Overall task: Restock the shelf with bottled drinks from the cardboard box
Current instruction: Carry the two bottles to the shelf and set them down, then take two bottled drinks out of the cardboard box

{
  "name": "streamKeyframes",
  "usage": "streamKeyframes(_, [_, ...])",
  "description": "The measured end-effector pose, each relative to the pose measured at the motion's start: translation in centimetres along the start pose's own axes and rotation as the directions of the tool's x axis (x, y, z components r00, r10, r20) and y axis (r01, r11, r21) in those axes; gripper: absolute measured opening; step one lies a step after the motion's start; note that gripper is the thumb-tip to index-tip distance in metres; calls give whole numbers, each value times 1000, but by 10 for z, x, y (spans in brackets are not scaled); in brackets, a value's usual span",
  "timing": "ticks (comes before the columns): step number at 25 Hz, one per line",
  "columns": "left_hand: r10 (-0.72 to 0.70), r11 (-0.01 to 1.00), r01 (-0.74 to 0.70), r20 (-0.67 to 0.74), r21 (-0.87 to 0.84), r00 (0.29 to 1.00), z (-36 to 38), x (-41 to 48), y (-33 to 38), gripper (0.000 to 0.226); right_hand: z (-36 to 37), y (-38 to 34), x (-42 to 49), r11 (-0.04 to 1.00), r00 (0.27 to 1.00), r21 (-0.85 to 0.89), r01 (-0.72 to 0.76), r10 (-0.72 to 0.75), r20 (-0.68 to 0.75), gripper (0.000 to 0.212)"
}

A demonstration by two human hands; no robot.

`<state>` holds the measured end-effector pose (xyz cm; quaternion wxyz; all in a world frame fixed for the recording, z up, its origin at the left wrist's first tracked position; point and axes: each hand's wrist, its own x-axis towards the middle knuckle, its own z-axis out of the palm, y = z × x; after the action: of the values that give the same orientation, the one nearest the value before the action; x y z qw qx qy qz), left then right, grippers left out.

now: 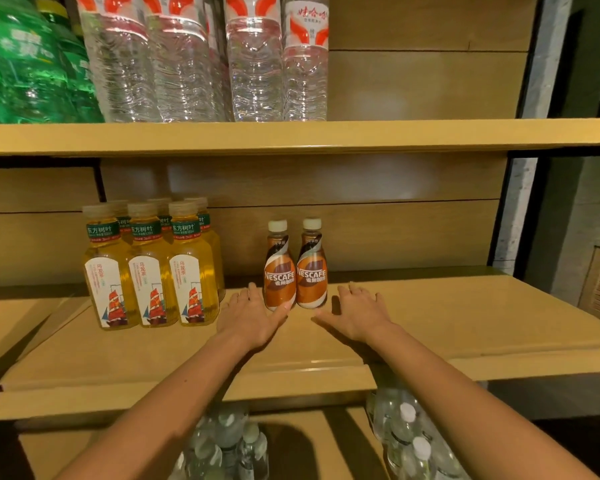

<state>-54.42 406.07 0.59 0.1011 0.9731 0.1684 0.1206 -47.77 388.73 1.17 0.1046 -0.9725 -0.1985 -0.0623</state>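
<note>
Two small brown Nescafe coffee bottles stand upright side by side on the middle shelf [430,327], the left one [280,271] and the right one [311,270]. My left hand [253,317] lies flat on the shelf just left of them, fingers spread, thumb tip touching the left bottle's base. My right hand [357,313] rests open just right of the pair, holding nothing. The cardboard box is out of view.
Several yellow tea bottles [149,268] stand in rows to the left on the same shelf. Large clear water bottles [253,64] and green bottles [25,64] fill the upper shelf. Small water bottles [409,441] sit on the shelf below. The shelf's right part is bare wood.
</note>
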Motion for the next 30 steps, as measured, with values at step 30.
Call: streamKeyframes(30, [995,72,-865,93,-497,30,24,-519,675,72,-243,477,-750,313,330,-105,-944,882,-336,71])
